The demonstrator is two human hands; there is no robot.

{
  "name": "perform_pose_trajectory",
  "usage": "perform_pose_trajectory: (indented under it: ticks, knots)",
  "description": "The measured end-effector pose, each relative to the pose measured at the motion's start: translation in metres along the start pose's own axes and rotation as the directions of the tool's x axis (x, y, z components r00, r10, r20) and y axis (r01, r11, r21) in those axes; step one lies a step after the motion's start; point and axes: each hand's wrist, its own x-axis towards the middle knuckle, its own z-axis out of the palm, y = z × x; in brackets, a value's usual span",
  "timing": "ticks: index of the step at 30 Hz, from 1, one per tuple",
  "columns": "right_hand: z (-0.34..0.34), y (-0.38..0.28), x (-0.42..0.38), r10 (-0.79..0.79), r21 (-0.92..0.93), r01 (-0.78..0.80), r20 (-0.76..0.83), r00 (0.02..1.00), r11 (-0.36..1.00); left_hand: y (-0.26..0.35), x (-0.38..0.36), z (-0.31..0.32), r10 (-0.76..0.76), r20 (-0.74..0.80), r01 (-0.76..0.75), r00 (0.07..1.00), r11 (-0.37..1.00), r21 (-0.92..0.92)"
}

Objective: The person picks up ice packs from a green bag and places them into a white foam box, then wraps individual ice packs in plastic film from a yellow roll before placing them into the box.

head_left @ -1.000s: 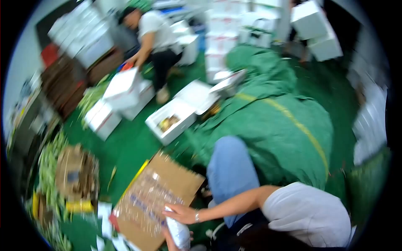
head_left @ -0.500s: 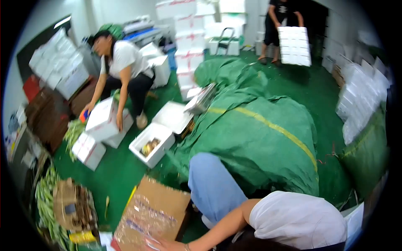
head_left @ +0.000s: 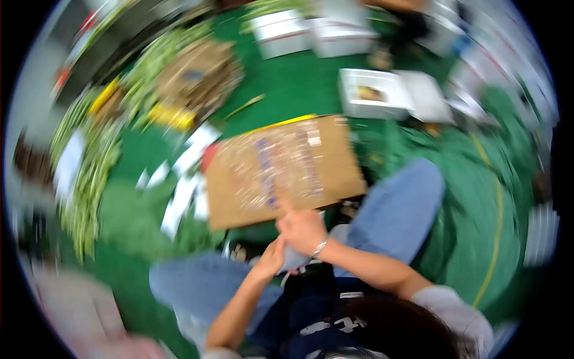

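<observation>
A cardboard box [head_left: 224,212] lies in front of my knees, with clear tape or film and a yellow strip along its far edge. My right hand [head_left: 304,232], with a bracelet at the wrist, is curled over the near edge of the box. Close against it, my left hand [head_left: 272,257] is closed too, its fingertips meeting the right hand. Below the two hands shows a pale, greyish-white piece [head_left: 293,259], too blurred to identify. What the fingers grip is hidden.
White paper scraps [head_left: 179,203] lie left of the box. Beyond them are long green vegetable stalks [head_left: 89,197], a brown bundle [head_left: 197,78] and a yellow packet [head_left: 172,116]. An open foam box [head_left: 373,107] stands ahead; a green tarp-covered heap [head_left: 466,215] is on my right.
My view has swung down and left. My right hand has moved from the box's top to its near edge, and my left hand has come into view beside it.
</observation>
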Motion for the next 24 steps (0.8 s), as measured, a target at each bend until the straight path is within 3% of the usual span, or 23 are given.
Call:
perform_pose_trajectory:
  ticks: [1, 2, 3, 5, 7, 9, 10, 11, 13, 14, 15, 16, 17, 18, 19, 20, 21, 23, 24]
  knots:
    - [0.011, -0.003, 0.006, -0.113, 0.053, 0.117, -0.069, 0.991, 0.992, 0.022, -0.017, 0.000, 0.125, -0.075, -0.116, 0.989, 0.987, 0.114]
    - [0.012, -0.014, 0.018, -0.301, 0.158, 0.290, 0.054, 0.952, 0.944, 0.014, -0.018, -0.008, 0.567, -0.205, -0.423, 0.798, 0.768, 0.481]
    - [0.009, -0.031, 0.032, -0.472, 0.293, 0.418, 0.145, 0.870, 0.860, 0.035, -0.044, -0.008, 0.391, -0.265, -0.313, 0.881, 0.903, 0.293]
    - [-0.007, -0.089, 0.049, -0.579, 0.571, 0.257, 0.502, 0.643, 0.780, 0.069, -0.095, -0.022, 0.416, -0.219, -0.288, 0.882, 0.846, 0.448]
    - [0.007, -0.132, 0.058, -0.830, 0.729, 0.398, 0.466, 0.308, 0.557, 0.047, -0.135, -0.037, 0.539, -0.501, -0.307, 0.678, 0.826, 0.473]
    - [0.002, -0.172, 0.050, -0.958, 0.849, 0.445, 0.269, 0.097, 0.284, 0.047, -0.182, -0.038, 0.765, -0.565, -0.112, 0.308, 0.620, 0.777]
    - [-0.004, -0.185, 0.045, -0.965, 0.901, 0.349, 0.220, 0.140, 0.256, 0.058, -0.218, -0.028, 0.533, -0.788, -0.085, 0.308, 0.841, 0.535]
    - [-0.008, -0.191, 0.040, -0.963, 0.939, 0.252, 0.188, 0.196, 0.234, 0.066, -0.260, -0.018, 0.249, -0.921, -0.083, 0.300, 0.968, 0.235]
    - [-0.005, -0.175, 0.051, -0.931, 0.883, 0.367, 0.174, 0.322, 0.292, 0.046, -0.334, -0.001, 0.192, -0.977, -0.153, -0.091, 0.967, 0.204]
    - [0.003, -0.154, 0.070, -0.870, 0.826, 0.349, 0.299, 0.393, 0.442, 0.035, -0.371, 0.015, 0.243, -0.914, -0.002, -0.325, 0.966, 0.257]
    - [0.017, -0.135, 0.093, -0.782, 0.741, 0.328, 0.411, 0.468, 0.586, 0.022, -0.412, 0.034, 0.202, -0.846, 0.141, -0.494, 0.978, 0.151]
    - [0.032, -0.123, 0.110, -0.677, 0.713, 0.227, 0.443, 0.588, 0.664, 0.000, -0.449, 0.053, 0.317, -0.702, 0.357, -0.638, 0.929, 0.095]
    - [0.047, -0.116, 0.124, -0.551, 0.680, 0.118, 0.467, 0.692, 0.724, -0.015, -0.482, 0.075, 0.488, -0.620, 0.620, -0.614, 0.785, 0.004]
    - [0.062, -0.107, 0.133, -0.564, 0.693, 0.118, 0.463, 0.683, 0.712, -0.030, -0.504, 0.102, 0.428, -0.604, 0.649, -0.672, 0.734, -0.202]
    - [0.075, -0.095, 0.139, -0.541, 0.760, 0.004, 0.459, 0.705, 0.650, -0.046, -0.517, 0.131, 0.371, -0.570, 0.643, -0.733, 0.653, -0.401]
    - [0.086, -0.084, 0.141, -0.513, 0.809, -0.113, 0.467, 0.720, 0.577, -0.066, -0.524, 0.156, 0.332, -0.505, 0.597, -0.797, 0.563, -0.572]
    - [0.094, -0.077, 0.139, -0.518, 0.806, -0.125, 0.481, 0.707, 0.578, -0.087, -0.526, 0.182, 0.298, -0.435, 0.526, -0.850, 0.447, -0.723]
    - [0.109, -0.066, 0.136, -0.433, 0.695, -0.155, 0.590, 0.682, 0.702, -0.135, -0.519, 0.228, 0.319, -0.276, 0.392, -0.907, 0.396, -0.830]
    - [0.118, -0.059, 0.137, -0.411, 0.663, -0.159, 0.615, 0.673, 0.732, -0.152, -0.511, 0.247, 0.252, -0.185, 0.276, -0.950, 0.393, -0.877]
